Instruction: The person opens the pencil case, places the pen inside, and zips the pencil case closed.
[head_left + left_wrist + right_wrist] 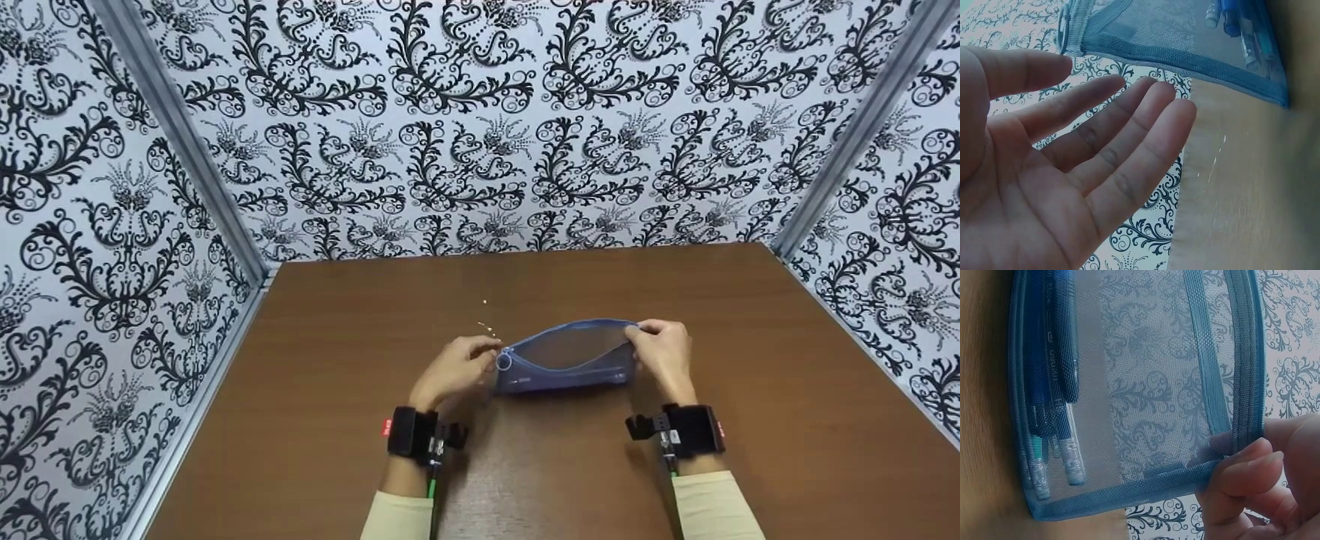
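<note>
A blue mesh zipper pencil case (574,371) stands over the wooden table, its top gaping. My right hand (664,352) pinches its upper right corner, thumb and fingertips on the edge, as the right wrist view (1247,489) also shows. At the opposite end, my left hand (457,371) is beside the zipper's ring pull (504,361). Its fingers (1157,135) are extended and spread, with nothing in the palm. Through the mesh, pencils (1069,455) and pens (1064,343) show at the bottom of the case.
Brown wooden table (337,330) lies under both hands. Patterned black-and-white walls (480,135) with grey metal corner posts (180,135) enclose the back and sides. Small bright specks (489,328) show on the tabletop beyond the left hand.
</note>
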`<state>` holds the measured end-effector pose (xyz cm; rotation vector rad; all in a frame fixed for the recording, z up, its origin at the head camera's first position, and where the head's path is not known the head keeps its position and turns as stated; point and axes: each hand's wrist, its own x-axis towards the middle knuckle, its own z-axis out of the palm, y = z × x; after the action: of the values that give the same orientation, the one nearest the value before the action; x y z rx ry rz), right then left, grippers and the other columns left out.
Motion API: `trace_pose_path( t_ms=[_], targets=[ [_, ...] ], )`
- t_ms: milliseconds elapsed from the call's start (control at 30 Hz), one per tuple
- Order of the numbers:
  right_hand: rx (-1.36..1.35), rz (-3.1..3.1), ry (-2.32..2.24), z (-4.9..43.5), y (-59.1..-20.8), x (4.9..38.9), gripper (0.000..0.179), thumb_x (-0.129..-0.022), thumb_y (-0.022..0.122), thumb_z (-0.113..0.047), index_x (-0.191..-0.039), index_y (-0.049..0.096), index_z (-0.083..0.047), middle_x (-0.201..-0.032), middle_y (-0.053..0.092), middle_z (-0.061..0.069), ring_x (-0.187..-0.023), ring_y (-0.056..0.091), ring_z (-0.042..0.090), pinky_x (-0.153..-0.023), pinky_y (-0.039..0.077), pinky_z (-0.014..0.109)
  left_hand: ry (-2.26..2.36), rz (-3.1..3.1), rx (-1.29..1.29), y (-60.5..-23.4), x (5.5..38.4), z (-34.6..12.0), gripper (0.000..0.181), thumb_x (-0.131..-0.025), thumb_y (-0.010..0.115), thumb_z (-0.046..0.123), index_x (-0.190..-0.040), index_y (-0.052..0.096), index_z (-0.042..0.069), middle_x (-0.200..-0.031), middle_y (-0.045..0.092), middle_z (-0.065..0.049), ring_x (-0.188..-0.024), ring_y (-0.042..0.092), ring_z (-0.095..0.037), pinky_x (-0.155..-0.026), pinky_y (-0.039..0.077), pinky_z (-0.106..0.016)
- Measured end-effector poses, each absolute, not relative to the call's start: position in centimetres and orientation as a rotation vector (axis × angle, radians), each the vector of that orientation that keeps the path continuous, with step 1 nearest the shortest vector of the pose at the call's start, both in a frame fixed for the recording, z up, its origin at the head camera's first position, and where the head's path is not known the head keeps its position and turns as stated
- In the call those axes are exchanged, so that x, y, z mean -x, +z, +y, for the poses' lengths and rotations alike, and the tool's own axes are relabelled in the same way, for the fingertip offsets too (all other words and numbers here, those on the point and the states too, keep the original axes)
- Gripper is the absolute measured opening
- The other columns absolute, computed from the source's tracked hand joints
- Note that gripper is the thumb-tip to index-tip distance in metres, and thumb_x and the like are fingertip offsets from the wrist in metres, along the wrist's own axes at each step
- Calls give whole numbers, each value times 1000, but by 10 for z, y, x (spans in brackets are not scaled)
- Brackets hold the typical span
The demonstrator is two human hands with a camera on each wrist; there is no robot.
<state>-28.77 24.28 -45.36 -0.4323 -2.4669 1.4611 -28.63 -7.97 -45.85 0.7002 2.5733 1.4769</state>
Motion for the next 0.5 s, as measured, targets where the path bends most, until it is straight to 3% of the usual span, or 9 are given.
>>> trace_pose_path(
  t_ms=[200,500],
  targets=[
    [450,-2504,1389,244,-453,287,23,-88,66,-19,-97,74,1,-61,66,7,-45,57,14,-41,44,25,1487,2552,-702,-460,286,-80,32,-96,56,6,-125,65,1,-113,70,-11,-93,65,-27,-77,54,-33],
    [352,-2674,1238,242,-444,282,28,-89,67,-27,-95,75,-1,-58,64,0,-50,59,13,-50,45,27,1536,2603,-712,-464,288,-74,26,-94,64,9,-118,71,8,-104,73,-6,-95,68,-22,-84,54,-34]
  ],
)
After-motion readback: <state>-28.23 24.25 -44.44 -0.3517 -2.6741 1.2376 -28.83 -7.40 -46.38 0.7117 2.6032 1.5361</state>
